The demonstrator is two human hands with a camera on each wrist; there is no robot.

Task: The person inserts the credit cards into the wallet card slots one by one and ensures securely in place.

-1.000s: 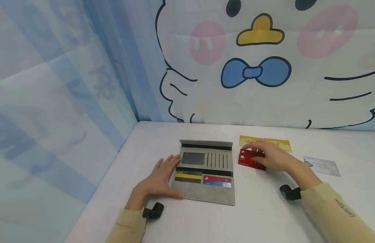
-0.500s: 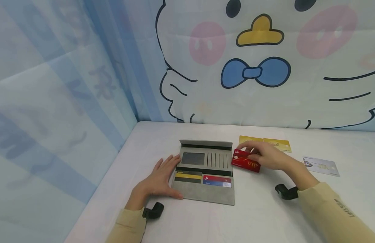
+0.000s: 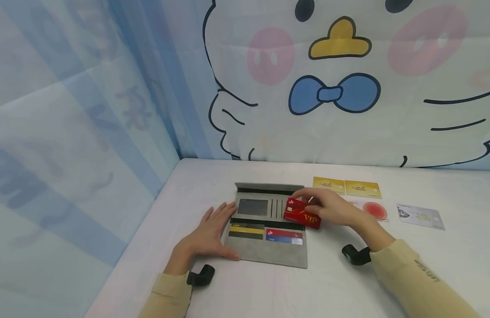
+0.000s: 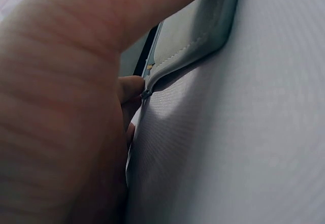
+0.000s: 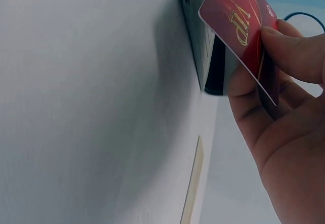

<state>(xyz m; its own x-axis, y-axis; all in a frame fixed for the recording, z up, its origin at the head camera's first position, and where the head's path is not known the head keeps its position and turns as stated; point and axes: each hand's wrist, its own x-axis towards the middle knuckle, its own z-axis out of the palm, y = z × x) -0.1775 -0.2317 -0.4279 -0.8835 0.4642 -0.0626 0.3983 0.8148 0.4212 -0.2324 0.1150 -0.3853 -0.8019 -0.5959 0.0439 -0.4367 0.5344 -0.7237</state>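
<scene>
A grey wallet (image 3: 265, 257) lies unfolded on the white table in the head view. Its lower pocket holds a black-and-yellow card (image 3: 246, 231) and a red-and-blue card (image 3: 284, 236). My left hand (image 3: 209, 236) rests at the wallet's left edge with fingers spread, the thumb by the lower corner. Between thumb and fingers my right hand (image 3: 334, 207) pinches a red VIP card (image 3: 302, 215), which overlaps the wallet's narrow slots on the right side. The right wrist view shows that card (image 5: 236, 23) tilted beside the wallet, thumb on its printed face.
Behind the right hand lie two gold cards, one at left (image 3: 329, 184) and one at right (image 3: 363, 189). A white card with a red disc (image 3: 377, 211) sits partly hidden by that hand. Farther right is a silver VIP card (image 3: 420, 217). A printed curtain (image 3: 332, 137) backs the table.
My right hand has carried the red card left, from the table beside the wallet to over its right part. The white card with the red disc has come into view. The left hand stays put.
</scene>
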